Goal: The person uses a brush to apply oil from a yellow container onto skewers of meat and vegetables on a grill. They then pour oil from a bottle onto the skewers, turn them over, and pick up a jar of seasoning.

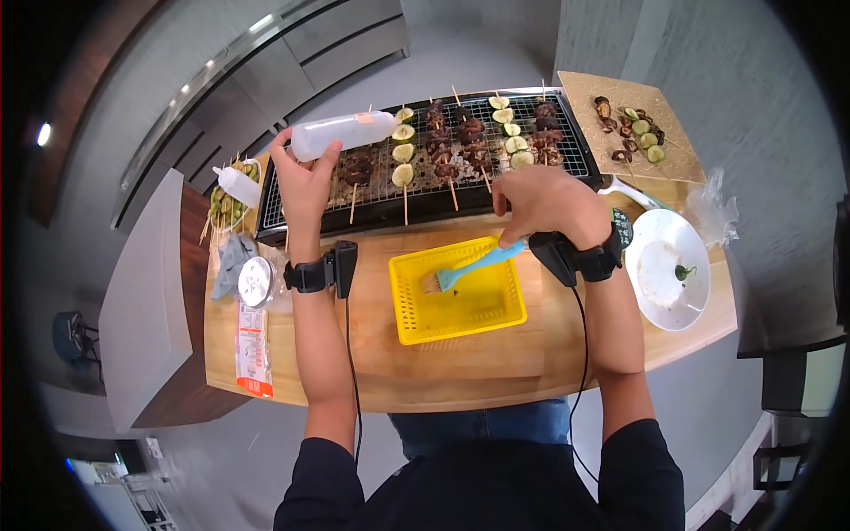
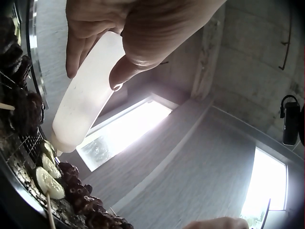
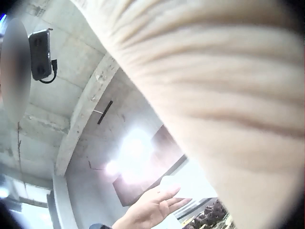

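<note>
My left hand [image 1: 305, 181] grips a translucent squeeze bottle [image 1: 345, 134], tilted nearly flat above the left part of the grill [image 1: 390, 211]. In the left wrist view the fingers and thumb wrap the bottle [image 2: 88, 95], its nozzle end low beside zucchini slices [image 2: 49, 182]. Bent fingers of my right hand [image 1: 553, 203] are at the grill's front edge, over the lower ends of skewers; whether they pinch a stick is hidden. Below that hand, a blue brush [image 1: 482, 261] slants across the yellow basket [image 1: 460, 334], bristles inside, handle end close to the thumb.
Meat and zucchini skewers [image 1: 471, 133] lie across the grill. To the right are a board with skewers [image 1: 686, 159], a white pan [image 1: 668, 296] and a plastic bag [image 1: 713, 208]. At left stand another bottle [image 1: 239, 186], a white lid [image 1: 255, 281] and a packet [image 1: 252, 350].
</note>
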`<state>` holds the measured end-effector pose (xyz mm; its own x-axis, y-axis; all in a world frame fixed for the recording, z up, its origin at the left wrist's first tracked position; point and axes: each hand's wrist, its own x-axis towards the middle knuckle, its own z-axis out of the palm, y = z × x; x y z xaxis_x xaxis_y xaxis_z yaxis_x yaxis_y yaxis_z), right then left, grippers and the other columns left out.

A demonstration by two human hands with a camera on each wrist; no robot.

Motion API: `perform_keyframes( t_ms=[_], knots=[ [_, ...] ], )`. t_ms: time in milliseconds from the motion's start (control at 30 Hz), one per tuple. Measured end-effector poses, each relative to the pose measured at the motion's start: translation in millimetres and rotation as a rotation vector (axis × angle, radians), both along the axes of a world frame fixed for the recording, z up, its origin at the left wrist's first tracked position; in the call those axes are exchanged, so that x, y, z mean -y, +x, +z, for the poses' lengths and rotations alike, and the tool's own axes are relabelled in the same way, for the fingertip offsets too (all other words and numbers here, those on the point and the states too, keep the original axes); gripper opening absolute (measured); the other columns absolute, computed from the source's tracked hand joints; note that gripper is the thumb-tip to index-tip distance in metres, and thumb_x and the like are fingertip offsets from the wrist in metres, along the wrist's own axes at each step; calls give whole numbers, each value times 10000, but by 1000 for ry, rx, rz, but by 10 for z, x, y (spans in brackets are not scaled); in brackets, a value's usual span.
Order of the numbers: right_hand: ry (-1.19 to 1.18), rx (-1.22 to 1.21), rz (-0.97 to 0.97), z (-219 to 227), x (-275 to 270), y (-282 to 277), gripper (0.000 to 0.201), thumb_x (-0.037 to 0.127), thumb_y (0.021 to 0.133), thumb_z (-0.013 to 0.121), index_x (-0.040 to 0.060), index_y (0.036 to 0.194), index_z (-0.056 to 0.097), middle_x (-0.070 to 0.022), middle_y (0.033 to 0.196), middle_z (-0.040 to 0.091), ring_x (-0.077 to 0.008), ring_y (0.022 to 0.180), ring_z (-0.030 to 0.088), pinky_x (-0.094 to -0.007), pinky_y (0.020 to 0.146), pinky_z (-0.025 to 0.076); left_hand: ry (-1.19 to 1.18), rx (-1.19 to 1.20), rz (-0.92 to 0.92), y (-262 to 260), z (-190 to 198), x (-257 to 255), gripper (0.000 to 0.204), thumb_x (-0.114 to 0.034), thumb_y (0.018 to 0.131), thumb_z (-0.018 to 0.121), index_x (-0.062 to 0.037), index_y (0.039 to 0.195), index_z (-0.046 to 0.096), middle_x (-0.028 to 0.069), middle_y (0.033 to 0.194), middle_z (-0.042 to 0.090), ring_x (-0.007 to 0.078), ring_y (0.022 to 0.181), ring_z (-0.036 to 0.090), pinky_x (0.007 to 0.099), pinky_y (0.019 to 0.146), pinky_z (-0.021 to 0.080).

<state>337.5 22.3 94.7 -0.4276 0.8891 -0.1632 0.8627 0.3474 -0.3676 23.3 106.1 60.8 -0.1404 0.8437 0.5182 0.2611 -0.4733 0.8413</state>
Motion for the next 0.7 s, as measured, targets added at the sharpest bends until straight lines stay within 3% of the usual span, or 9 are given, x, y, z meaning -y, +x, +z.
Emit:
perform_keyframes(
  t_ms=[267, 467, 700],
  knots=[
    [67, -24, 17, -72, 10, -20, 385, 256, 585, 842, 68, 867, 660, -122, 832, 659, -314, 849, 640, -391, 710, 497, -47, -117, 44, -23, -26, -4, 657, -98, 815, 774, 15, 1286, 330, 177, 1129, 583, 206, 1032, 592, 294, 881, 483],
    [88, -17, 11, -55, 2, 1, 393, 253, 579, 843, 66, 874, 663, -140, 831, 653, -322, 848, 637, -392, 718, 497, -15, -11, 11, -30, 5, 5, 675, -121, 821, 781, 32, 1295, 324, 183, 1144, 581, 204, 1042, 597, 294, 888, 488],
    [67, -1, -8, -72, 7, -18, 424, 255, 568, 849, 60, 899, 671, -148, 852, 662, -323, 864, 642, -392, 729, 501, 71, 65, 66, -174, 1, -52, 644, -35, 841, 725, 17, 1330, 309, 198, 1242, 516, 235, 1151, 562, 319, 931, 501]
  ],
)
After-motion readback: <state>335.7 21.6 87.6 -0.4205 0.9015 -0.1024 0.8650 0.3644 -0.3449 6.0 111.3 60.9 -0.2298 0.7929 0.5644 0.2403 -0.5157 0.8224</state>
